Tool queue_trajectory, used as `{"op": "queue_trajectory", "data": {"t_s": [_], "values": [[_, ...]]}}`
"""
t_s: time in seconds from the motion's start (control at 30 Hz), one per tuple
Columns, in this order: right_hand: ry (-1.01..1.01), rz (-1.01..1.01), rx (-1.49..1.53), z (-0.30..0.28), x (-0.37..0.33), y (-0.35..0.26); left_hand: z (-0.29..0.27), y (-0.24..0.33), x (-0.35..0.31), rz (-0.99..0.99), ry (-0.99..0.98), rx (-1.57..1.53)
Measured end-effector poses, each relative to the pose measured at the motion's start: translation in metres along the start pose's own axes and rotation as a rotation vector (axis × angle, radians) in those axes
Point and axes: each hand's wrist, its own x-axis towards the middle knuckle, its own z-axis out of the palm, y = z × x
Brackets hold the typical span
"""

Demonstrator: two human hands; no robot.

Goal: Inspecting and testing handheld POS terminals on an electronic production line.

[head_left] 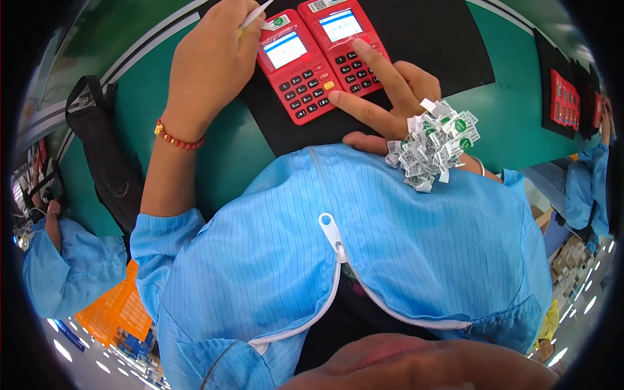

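Note:
Two red handheld payment terminals lie side by side, both with lit screens: the left terminal [294, 71] and the right terminal [337, 47]. Closed around a thin white stick-like tool [255, 15] with a yellowish part, my left hand [211, 65] is at the left terminal's top edge, beside its green-and-white label. My right hand [396, 97] has its fingers stretched apart. One fingertip is over the right terminal below its screen, another at the left terminal's lower right keys. A thick cluster of small printed labels [435, 146] covers the back of my right hand near the wrist.
Under the terminals is a black mat [448, 45] on a green table [224, 156]. A black bag-like item [104, 149] lies at left. More red terminals [564, 101] rest at far right. Blue-sleeved people work on both sides; an orange crate [114, 305] is lower left.

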Motion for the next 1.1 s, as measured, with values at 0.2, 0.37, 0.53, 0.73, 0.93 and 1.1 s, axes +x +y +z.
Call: {"op": "queue_trajectory", "data": {"t_s": [0.2, 0.37, 0.53, 0.73, 0.93, 1.1], "values": [[-0.063, -0.026, 0.113, -0.004, 0.0, 0.01, -0.005, -0.008, 0.0, 0.019, -0.025, -0.089], [0.073, -0.039, 0.183, -0.011, 0.037, 0.008, -0.014, -0.006, -0.002, 0.059, -0.067, -0.183], [0.132, -0.089, 0.27, 0.028, 0.056, -0.007, -0.011, -0.002, -0.004, 0.069, -0.027, -0.138], [0.15, -0.086, 0.346, 0.031, 0.058, -0.006, -0.016, 0.032, 0.014, 0.07, 0.405, -0.228], [0.111, -0.122, 0.25, 0.018, 0.047, 0.008, -0.065, 0.06, 0.014, 0.484, -0.553, -0.323], [0.136, 0.115, 0.262, 0.001, 0.061, 0.045, -0.049, 0.034, 0.03, 0.193, -0.222, -0.106]]}}
